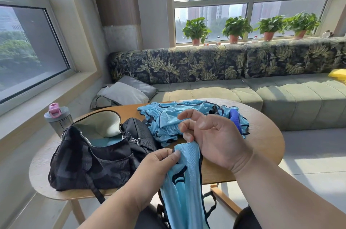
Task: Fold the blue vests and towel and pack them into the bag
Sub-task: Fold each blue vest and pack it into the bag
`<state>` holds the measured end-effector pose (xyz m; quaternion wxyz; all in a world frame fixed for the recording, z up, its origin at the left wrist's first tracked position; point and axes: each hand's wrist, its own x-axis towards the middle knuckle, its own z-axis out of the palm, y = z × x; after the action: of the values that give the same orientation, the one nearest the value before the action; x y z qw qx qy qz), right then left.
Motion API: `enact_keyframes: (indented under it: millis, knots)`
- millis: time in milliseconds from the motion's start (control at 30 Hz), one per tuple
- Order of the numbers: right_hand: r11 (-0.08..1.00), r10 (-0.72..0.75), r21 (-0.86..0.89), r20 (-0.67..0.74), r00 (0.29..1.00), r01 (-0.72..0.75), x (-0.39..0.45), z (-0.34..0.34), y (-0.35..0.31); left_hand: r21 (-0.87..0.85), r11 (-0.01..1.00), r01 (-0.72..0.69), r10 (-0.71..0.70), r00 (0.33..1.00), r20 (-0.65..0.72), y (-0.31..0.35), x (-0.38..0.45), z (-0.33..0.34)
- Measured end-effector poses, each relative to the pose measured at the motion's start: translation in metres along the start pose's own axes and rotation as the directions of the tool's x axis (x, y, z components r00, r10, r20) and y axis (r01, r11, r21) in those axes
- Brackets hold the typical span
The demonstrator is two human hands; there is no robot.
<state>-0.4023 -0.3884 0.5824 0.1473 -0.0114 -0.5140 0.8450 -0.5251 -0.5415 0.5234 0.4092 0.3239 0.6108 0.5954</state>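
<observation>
A light blue vest (184, 187) with dark trim hangs from my hands over the table's near edge, down toward my lap. My left hand (159, 165) pinches its top edge between thumb and fingers. My right hand (211, 139) grips the same top edge in its lower fingers, with the index finger and thumb raised and loosely curled. Behind my hands a heap of more blue vests (168, 116) lies on the table, a darker blue cloth (235, 118) at its right. A black duffel bag (89, 155) stands open at the left, something light blue inside.
The oval wooden table (262, 139) carries everything. A grey bottle with a pink lid (57, 118) stands at its far left corner. A green sofa (280, 96) with grey cushions (127, 92) runs behind, potted plants on the sill above. A yellow item (338, 76) lies on the sofa.
</observation>
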Motion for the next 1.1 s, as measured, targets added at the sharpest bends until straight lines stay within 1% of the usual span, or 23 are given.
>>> enact_keyframes:
  millis: [100, 167, 267, 367, 400, 467, 567, 633, 700, 800, 900, 967, 1033, 1100]
  knots:
    - [0.992, -0.015, -0.127, -0.088, 0.996, 0.004, -0.002, -0.002, 0.000, -0.112, 0.993, -0.038, 0.036, 0.999, -0.020, 0.006, -0.001, -0.003]
    - [0.957, -0.021, -0.288, -0.163, 0.986, -0.027, -0.002, -0.004, 0.001, -0.166, 0.983, -0.081, 0.076, 0.996, -0.035, 0.010, -0.001, -0.008]
    - [0.847, -0.011, -0.520, -0.226, 0.974, -0.111, -0.006, -0.009, 0.006, -0.196, 0.969, -0.150, 0.131, 0.985, -0.108, 0.016, -0.002, -0.016]
    - [0.736, 0.017, -0.658, -0.216, 0.976, -0.158, -0.010, -0.012, 0.012, -0.192, 0.961, -0.198, 0.170, 0.973, -0.154, 0.019, -0.004, -0.018]
    - [0.716, 0.033, -0.677, -0.209, 0.977, -0.169, -0.010, -0.011, 0.015, -0.187, 0.960, -0.207, 0.179, 0.971, -0.157, 0.019, -0.004, -0.018]
    - [0.709, 0.045, -0.686, -0.189, 0.981, -0.165, -0.009, -0.009, 0.020, -0.154, 0.962, -0.224, 0.201, 0.968, -0.153, 0.020, -0.004, -0.017]
    - [0.652, -0.056, -0.753, -0.168, 0.984, -0.091, -0.005, -0.004, 0.025, -0.096, 0.964, -0.248, 0.233, 0.962, -0.143, 0.020, -0.004, -0.014]
    - [0.654, -0.135, -0.755, -0.165, 0.977, -0.038, -0.004, -0.004, 0.026, -0.070, 0.965, -0.253, 0.241, 0.959, -0.149, 0.019, -0.003, -0.013]
    - [0.645, -0.159, -0.764, -0.155, 0.975, -0.017, -0.004, -0.004, 0.025, -0.062, 0.967, -0.246, 0.233, 0.958, -0.164, 0.017, -0.003, -0.014]
    - [0.624, -0.150, -0.781, -0.158, 0.976, -0.030, -0.003, -0.006, 0.028, -0.033, 0.976, -0.216, 0.207, 0.962, -0.178, 0.013, 0.000, -0.016]
    - [0.679, -0.173, -0.733, -0.215, 0.961, -0.042, -0.002, -0.009, 0.030, -0.035, 0.990, -0.134, 0.122, 0.962, -0.243, 0.011, 0.004, -0.019]
    - [0.721, -0.191, -0.691, -0.282, 0.940, -0.061, -0.003, -0.009, 0.027, -0.056, 0.995, -0.086, 0.063, 0.939, -0.338, 0.010, 0.006, -0.022]
    - [0.737, -0.229, -0.671, -0.353, 0.907, -0.075, -0.004, -0.010, 0.022, -0.067, 0.995, -0.071, 0.038, 0.913, -0.407, 0.012, 0.009, -0.024]
    - [0.761, -0.275, -0.646, -0.415, 0.868, -0.068, -0.004, -0.008, 0.015, -0.073, 0.995, -0.072, 0.033, 0.897, -0.440, 0.016, 0.011, -0.027]
